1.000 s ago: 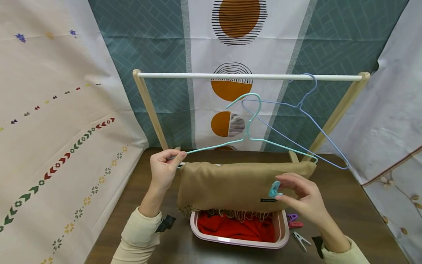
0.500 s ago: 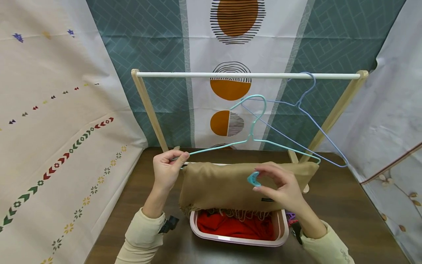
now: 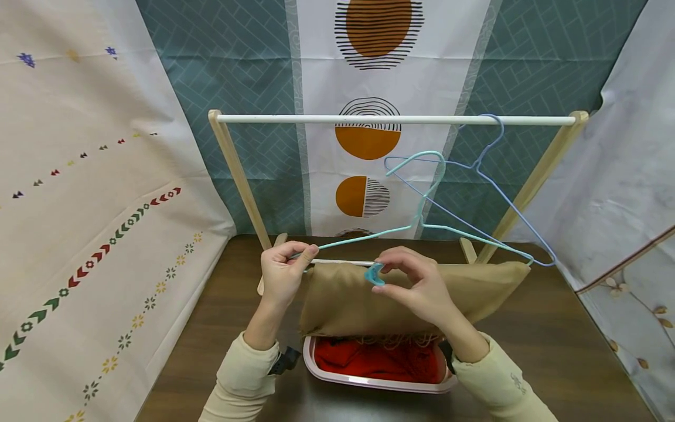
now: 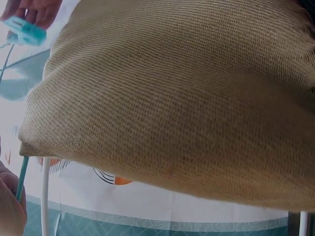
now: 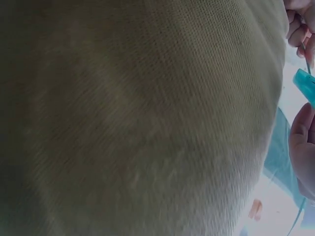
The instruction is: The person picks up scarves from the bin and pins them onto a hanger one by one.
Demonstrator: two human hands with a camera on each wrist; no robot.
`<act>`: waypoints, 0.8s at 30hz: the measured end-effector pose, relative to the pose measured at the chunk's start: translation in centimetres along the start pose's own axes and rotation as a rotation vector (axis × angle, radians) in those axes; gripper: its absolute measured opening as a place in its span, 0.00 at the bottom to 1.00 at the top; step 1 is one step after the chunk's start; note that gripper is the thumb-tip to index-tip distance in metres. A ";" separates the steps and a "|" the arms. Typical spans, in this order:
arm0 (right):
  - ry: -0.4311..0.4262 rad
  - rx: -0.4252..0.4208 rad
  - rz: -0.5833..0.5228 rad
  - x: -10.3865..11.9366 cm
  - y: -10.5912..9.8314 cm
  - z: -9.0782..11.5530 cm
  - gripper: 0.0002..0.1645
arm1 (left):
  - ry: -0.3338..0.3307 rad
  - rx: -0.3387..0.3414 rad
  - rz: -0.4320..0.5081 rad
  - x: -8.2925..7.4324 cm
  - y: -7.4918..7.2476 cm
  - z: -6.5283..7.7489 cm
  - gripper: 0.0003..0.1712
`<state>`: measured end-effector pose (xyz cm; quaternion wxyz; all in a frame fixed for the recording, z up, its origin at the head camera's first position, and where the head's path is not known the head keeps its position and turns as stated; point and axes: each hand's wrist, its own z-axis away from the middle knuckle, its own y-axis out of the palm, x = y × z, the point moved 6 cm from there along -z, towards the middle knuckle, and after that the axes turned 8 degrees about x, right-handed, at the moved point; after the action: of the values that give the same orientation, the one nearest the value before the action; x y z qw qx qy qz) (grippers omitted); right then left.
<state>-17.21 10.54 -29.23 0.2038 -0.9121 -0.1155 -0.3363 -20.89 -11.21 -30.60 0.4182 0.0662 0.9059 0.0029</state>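
Two grips: pinching hanger [image 3: 420, 211] with left hand [image 3: 282, 272], clothespin [image 3: 375, 274] with right hand [image 3: 416, 287]. Now bringing clothespin leftward across scarf [image 3: 343, 305] draped on hanger, closer to left hand; seemingly not yet clipped.

Mint hanger: thin and smooth, this hanger [image 3: 420, 218] is held up at a slant by its left end in my left fingers [image 3: 289, 248]; its curved hook points left, off the rail [image 3: 295, 119].
Brown scarf: the folded, woven scarf [image 3: 343, 305] drapes over the hanger's lower part, its fringed edge hanging above the pink tub [image 3: 377, 384].
Teal clip: small and translucent, the clip [image 3: 375, 274] is pinched between my right fingers [image 3: 403, 259] and thumb, near the scarf's upper left.
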 end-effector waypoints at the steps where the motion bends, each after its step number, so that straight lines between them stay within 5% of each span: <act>1: 0.008 0.002 0.000 -0.1 0.1 -0.1 0.20 | -0.004 0.000 -0.001 0.0 0.1 0.0 0.06; 8: 0.040 0.000 -0.018 -0.8 1.1 -0.7 0.16 | -0.029 -0.003 -0.022 0.3 0.7 0.4 0.06; 16: -0.009 -0.092 -0.052 -1.4 2.2 -1.5 0.09 | -0.023 0.017 -0.054 -0.1 1.3 0.6 0.07; 24: 0.005 -0.059 0.076 -2.7 3.6 -1.9 0.07 | -0.037 0.037 -0.040 -0.4 1.7 0.8 0.07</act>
<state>-19.08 6.25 -30.77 0.1896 -0.9206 -0.0705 -0.3340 -19.82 -9.65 -30.77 0.4335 0.0560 0.8991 -0.0231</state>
